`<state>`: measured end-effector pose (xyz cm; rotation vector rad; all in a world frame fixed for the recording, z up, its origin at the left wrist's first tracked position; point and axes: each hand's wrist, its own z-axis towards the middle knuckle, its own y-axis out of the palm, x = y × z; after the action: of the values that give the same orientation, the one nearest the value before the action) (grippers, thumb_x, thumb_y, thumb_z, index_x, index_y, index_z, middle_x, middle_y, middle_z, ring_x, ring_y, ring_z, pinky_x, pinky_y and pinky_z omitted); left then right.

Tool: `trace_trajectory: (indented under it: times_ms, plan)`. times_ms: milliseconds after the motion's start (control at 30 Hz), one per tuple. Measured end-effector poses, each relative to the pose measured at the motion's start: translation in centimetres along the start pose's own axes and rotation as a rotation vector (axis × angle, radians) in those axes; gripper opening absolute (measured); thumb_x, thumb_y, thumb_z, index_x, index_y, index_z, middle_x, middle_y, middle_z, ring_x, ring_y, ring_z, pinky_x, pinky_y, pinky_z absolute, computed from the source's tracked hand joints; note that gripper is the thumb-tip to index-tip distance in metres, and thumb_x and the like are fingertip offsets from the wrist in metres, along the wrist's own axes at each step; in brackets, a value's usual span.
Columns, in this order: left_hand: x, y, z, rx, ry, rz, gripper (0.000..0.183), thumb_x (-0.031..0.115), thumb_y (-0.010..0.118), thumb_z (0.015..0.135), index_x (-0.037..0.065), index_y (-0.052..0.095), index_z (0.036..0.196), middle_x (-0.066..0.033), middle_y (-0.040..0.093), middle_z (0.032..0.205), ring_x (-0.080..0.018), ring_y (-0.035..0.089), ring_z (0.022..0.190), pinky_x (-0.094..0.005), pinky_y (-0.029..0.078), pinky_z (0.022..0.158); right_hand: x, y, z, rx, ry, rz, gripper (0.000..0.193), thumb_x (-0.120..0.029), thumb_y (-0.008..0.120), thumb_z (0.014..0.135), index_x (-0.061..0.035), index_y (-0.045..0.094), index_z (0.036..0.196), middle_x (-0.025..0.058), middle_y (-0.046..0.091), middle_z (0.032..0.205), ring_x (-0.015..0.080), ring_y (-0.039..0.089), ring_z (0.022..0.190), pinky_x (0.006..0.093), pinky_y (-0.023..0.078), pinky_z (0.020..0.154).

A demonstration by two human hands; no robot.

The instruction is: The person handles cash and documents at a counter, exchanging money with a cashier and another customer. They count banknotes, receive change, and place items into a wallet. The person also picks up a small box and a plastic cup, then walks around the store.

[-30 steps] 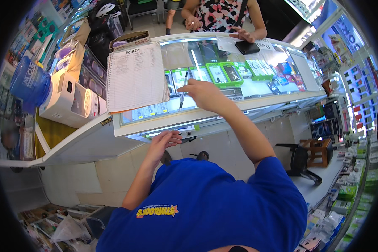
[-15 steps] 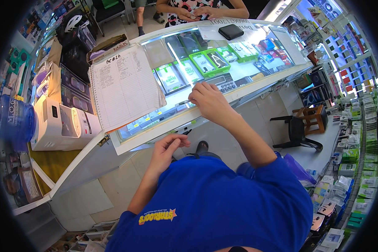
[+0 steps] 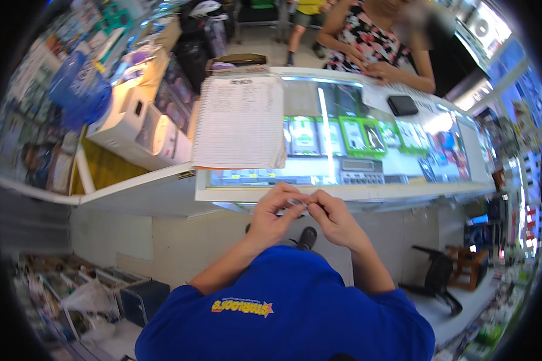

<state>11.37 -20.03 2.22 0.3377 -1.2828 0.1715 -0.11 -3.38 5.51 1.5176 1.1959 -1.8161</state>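
While the other person across the counter (image 3: 403, 191) rests their forearms by its far edge, the one in the blue shirt (image 3: 283, 307) has both hands together just off its near edge. The left hand (image 3: 270, 213) has its fingers curled over, with only a small gap left between them and the thumb, and a slim pale pen (image 3: 298, 203) sits in that gap. The right hand (image 3: 333, 221) is bent inward to meet it, thumb and fingertips drawn close together at the pen's other end. Motion smears the tips, so I cannot tell how hard either one presses. The pen lies between the two hands, in front of the counter rather than on it, and most of its length is covered by fingers.

On the counter's left end lies an open spiral notebook (image 3: 241, 123), its ruled page filled with writing toward the top. A grey calculator (image 3: 361, 170) shows near the counter's front edge, toward the middle. Behind that, within the counter, are green boxes (image 3: 362, 135), and a black wallet (image 3: 402, 105) lies on top toward the counter's far side.
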Motion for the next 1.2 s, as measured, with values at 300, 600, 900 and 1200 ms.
trace_trajectory:
  times_ms: [300,600,900,1200]
  plan:
    - [0.6,0.9,-1.6,0.054,-0.029,-0.188,0.017,0.011,0.067,0.104,-0.004,0.074,0.108,-0.0112,0.072,0.109,-0.0195,0.067,0.102,-0.0339,0.055,0.089,3.0,-0.4,-0.1,-0.313,0.037,0.377,0.028,-0.025,0.050,0.114,-0.0026,0.064,0.105,-0.0023,0.052,0.080,0.0097,0.045,0.077,0.0267,0.044,0.072]
    - [0.3,2.8,-3.3,0.323,-0.071,0.035,0.015,0.001,0.062,0.104,-0.003,0.076,0.109,-0.0080,0.077,0.103,-0.0127,0.068,0.094,-0.0290,0.054,0.089,2.4,1.1,-0.4,-0.135,-0.227,0.038,0.017,-0.015,0.054,0.109,-0.0020,0.065,0.105,0.0119,0.064,0.087,0.0274,0.065,0.080,0.0376,0.051,0.073]
    - [-2.6,1.7,-2.8,0.454,-0.051,-0.068,0.022,0.020,0.055,0.112,0.002,0.065,0.105,-0.0121,0.074,0.091,-0.0208,0.071,0.086,-0.0350,0.058,0.083,9.7,0.7,-3.9,-0.007,-0.052,-0.047,0.034,-0.033,0.057,0.107,-0.0036,0.067,0.120,0.0216,0.071,0.115,0.0431,0.068,0.102,0.0519,0.054,0.086]
    - [-2.1,-1.7,1.4,0.449,-0.116,-0.123,0.021,0.025,0.052,0.113,0.007,0.060,0.106,-0.0117,0.070,0.083,-0.0215,0.068,0.073,-0.0338,0.058,0.070,23.5,-4.9,-9.7,0.387,0.222,-0.555,0.040,-0.028,0.068,0.100,-0.0078,0.062,0.134,0.0197,0.072,0.113,0.0391,0.069,0.100,0.0484,0.057,0.081]
